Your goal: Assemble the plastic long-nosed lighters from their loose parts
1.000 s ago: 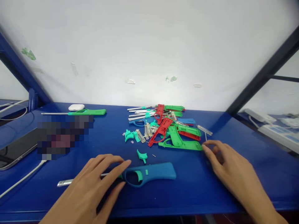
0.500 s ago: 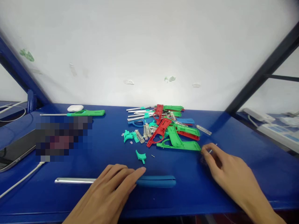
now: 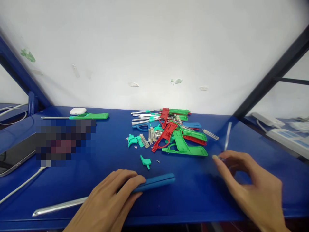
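We note smooth, satin plastic on the blue lighter handle (image 3: 159,183) at 6 o'clock; its barrel (image 3: 60,206), toward 8, looks like polished metal. Green half-shell (image 3: 194,151) at 4 o'clock: glossy plastic. Tabletop (image 3: 111,148): smooth, glossy. Wall (image 3: 154,45) at 12 o'clock: matt, roughened in patches.

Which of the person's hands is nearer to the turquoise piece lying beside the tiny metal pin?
Left. The left hand, around the blue lighter, is just in front of the turquoise piece; the right hand, holding a thin rod, is farther away, off to its right.
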Demonstrator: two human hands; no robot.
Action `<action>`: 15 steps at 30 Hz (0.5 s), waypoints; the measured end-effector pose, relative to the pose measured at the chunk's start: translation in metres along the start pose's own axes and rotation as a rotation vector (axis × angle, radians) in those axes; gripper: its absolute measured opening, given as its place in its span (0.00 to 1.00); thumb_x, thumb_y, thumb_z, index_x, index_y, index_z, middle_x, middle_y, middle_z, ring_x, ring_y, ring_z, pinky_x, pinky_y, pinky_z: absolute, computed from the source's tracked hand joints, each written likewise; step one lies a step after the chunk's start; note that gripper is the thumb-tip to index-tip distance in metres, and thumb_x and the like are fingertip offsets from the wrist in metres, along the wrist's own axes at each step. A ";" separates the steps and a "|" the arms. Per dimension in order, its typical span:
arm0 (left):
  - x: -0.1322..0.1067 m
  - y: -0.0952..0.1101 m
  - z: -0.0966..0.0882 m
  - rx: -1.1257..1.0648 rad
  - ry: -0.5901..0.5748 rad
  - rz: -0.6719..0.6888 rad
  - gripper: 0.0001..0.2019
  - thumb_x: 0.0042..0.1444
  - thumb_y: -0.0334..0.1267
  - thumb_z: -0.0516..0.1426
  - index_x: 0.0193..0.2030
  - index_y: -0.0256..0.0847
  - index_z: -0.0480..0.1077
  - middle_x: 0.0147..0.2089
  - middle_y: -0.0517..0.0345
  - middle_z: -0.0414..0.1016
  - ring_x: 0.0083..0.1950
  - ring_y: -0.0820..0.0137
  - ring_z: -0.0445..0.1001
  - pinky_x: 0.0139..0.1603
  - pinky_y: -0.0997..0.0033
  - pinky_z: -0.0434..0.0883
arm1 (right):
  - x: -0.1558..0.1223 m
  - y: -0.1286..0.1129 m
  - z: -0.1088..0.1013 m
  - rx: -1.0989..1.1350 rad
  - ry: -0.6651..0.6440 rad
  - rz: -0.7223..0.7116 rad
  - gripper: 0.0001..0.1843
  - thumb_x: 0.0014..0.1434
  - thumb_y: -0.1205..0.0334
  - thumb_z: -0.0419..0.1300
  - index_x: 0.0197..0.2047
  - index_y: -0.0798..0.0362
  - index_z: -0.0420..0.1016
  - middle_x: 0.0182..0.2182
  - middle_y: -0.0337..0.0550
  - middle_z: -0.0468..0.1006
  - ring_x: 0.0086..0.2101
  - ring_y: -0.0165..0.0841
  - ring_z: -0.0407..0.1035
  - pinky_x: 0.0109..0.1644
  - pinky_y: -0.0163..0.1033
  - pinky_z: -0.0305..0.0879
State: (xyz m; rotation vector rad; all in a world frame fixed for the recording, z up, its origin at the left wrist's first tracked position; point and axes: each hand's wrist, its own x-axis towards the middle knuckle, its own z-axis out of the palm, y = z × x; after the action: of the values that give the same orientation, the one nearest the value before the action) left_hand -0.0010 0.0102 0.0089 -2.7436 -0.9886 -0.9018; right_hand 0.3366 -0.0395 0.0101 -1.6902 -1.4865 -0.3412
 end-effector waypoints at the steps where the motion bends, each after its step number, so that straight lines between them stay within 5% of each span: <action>1: 0.000 0.000 0.000 -0.008 0.012 0.000 0.13 0.78 0.43 0.47 0.56 0.48 0.72 0.48 0.61 0.83 0.45 0.71 0.83 0.49 0.74 0.80 | 0.000 0.001 0.001 -0.001 -0.047 -0.033 0.13 0.68 0.46 0.62 0.42 0.46 0.76 0.30 0.35 0.78 0.26 0.33 0.73 0.37 0.39 0.67; 10: -0.003 -0.001 -0.001 0.039 0.033 0.074 0.17 0.76 0.35 0.49 0.65 0.45 0.71 0.52 0.57 0.84 0.51 0.69 0.84 0.56 0.73 0.78 | 0.003 0.018 0.012 -0.218 -0.363 0.062 0.23 0.71 0.37 0.51 0.37 0.44 0.76 0.23 0.34 0.73 0.22 0.35 0.71 0.26 0.40 0.60; 15: -0.014 -0.003 -0.001 0.005 -0.006 0.095 0.18 0.76 0.31 0.48 0.65 0.47 0.72 0.54 0.58 0.83 0.53 0.72 0.83 0.59 0.74 0.77 | -0.003 -0.003 0.004 -0.048 -0.215 -0.174 0.16 0.72 0.43 0.57 0.47 0.43 0.79 0.35 0.39 0.79 0.30 0.35 0.76 0.34 0.40 0.71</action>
State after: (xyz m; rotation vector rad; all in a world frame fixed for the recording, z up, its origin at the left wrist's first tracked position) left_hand -0.0120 0.0045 0.0013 -2.7639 -0.8519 -0.8753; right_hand 0.3319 -0.0391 0.0073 -1.6810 -1.8023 -0.2965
